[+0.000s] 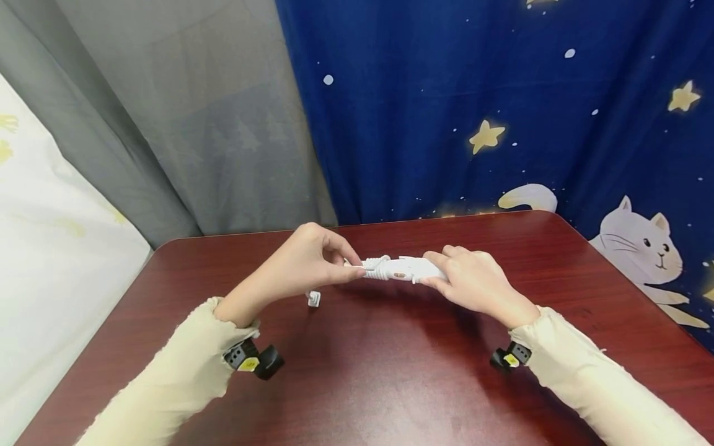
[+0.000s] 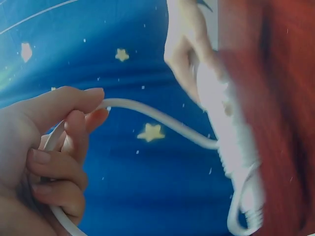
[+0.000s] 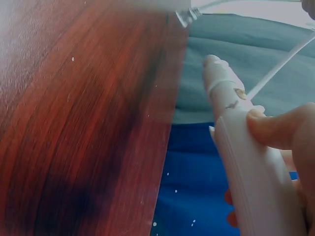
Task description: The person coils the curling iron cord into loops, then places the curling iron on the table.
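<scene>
My right hand [image 1: 474, 279] grips one end of a slim white hair straightener [image 1: 417, 269], held above the table. In the right wrist view its thumb lies along the straightener's body [image 3: 256, 172]. White cord is wound in several turns round the other end. My left hand [image 1: 304, 257] pinches the loose cord between thumb and fingertips beside that end. The left wrist view shows the cord [image 2: 162, 119] curving from the straightener to the pinch and on through the curled fingers. The plug [image 1: 314, 299] hangs below the left hand.
The dark red-brown table [image 1: 357, 371] lies beneath both hands. Behind it hang a grey curtain [image 1: 234, 155] and a blue curtain [image 1: 413, 124] with stars and cats. White cloth [image 1: 56, 260] borders the left side. Each wrist carries a small black camera.
</scene>
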Demonstrator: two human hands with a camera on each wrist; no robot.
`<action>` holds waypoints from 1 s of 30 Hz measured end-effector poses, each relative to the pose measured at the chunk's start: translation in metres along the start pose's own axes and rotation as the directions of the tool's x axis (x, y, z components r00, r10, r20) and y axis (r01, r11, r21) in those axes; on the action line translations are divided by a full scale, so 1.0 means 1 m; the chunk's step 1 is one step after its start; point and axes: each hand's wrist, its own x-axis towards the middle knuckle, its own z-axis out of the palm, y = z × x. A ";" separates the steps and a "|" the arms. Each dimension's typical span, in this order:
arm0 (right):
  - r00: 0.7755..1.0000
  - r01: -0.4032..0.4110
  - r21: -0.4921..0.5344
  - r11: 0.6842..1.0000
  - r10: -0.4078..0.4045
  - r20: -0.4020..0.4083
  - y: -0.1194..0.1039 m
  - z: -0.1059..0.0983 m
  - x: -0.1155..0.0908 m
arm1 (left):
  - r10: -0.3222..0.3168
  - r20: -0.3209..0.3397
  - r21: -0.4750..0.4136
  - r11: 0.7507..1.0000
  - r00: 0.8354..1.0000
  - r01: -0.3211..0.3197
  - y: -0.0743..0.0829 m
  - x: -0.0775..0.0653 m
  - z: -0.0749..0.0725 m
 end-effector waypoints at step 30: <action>0.963 -0.237 0.366 0.900 0.267 -0.032 0.033 -0.039 -0.002 | 0.071 0.241 -0.366 0.931 0.968 0.023 -0.049 -0.027 0.064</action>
